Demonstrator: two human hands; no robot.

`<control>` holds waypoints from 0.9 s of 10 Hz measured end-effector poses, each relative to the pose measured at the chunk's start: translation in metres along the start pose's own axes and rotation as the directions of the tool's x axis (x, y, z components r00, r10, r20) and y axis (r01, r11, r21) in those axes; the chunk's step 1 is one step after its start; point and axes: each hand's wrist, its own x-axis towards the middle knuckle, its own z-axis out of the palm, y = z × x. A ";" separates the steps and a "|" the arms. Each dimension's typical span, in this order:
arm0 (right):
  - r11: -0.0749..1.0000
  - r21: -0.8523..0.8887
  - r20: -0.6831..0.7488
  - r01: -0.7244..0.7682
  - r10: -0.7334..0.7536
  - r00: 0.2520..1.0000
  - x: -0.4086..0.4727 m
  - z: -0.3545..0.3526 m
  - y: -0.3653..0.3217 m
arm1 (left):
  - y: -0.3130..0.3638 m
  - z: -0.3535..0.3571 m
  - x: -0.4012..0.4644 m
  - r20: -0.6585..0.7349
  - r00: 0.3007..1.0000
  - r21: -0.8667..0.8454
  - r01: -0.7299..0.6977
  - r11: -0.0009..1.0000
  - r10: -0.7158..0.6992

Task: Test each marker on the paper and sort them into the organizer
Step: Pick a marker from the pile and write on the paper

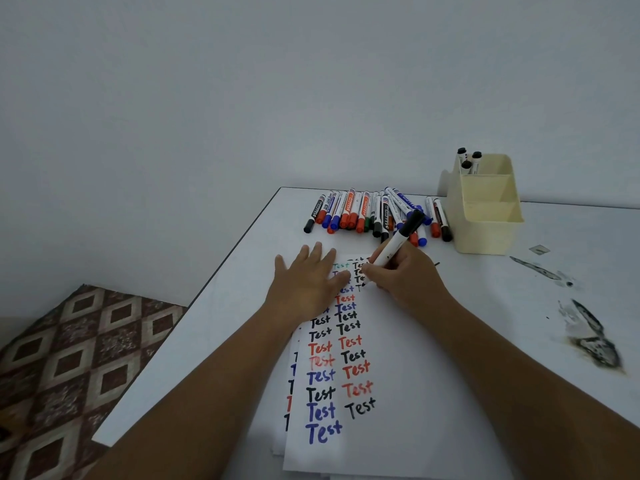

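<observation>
My right hand (405, 277) grips a white marker (398, 242) with its black cap posted on the upper end; the tip is down on the paper (398, 427), hidden behind my fingers. My left hand (306, 280) lies flat with spread fingers on the upper left of the paper. The sheet is covered with "Test" written in black, red, blue and green. A heap of capped markers (367, 213) in black, red, blue and green lies beyond the paper. The cream organizer (485, 216) stands at the right of the heap, with three black-capped markers (467, 161) in its rear compartment.
The white table (519, 306) has dark ink smears (592, 337) on its right side and a small scrap (539, 250) near the organizer. The table's left edge (194, 299) drops to a patterned floor (69, 358). A plain wall lies behind.
</observation>
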 end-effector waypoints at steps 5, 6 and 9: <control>0.997 -0.074 -0.024 -0.031 0.030 0.999 0.002 0.002 0.001 | -0.001 0.002 0.001 0.004 1.000 0.016 -0.003 1.000 0.003; 0.997 -0.061 -0.066 -0.050 0.046 0.997 0.003 0.000 0.003 | -0.001 0.002 0.001 0.014 1.000 0.013 -0.007 1.000 0.007; 0.996 -0.082 -0.056 -0.047 0.042 0.998 0.004 0.001 0.005 | -0.002 0.003 0.002 0.005 1.000 0.017 -0.006 1.000 0.006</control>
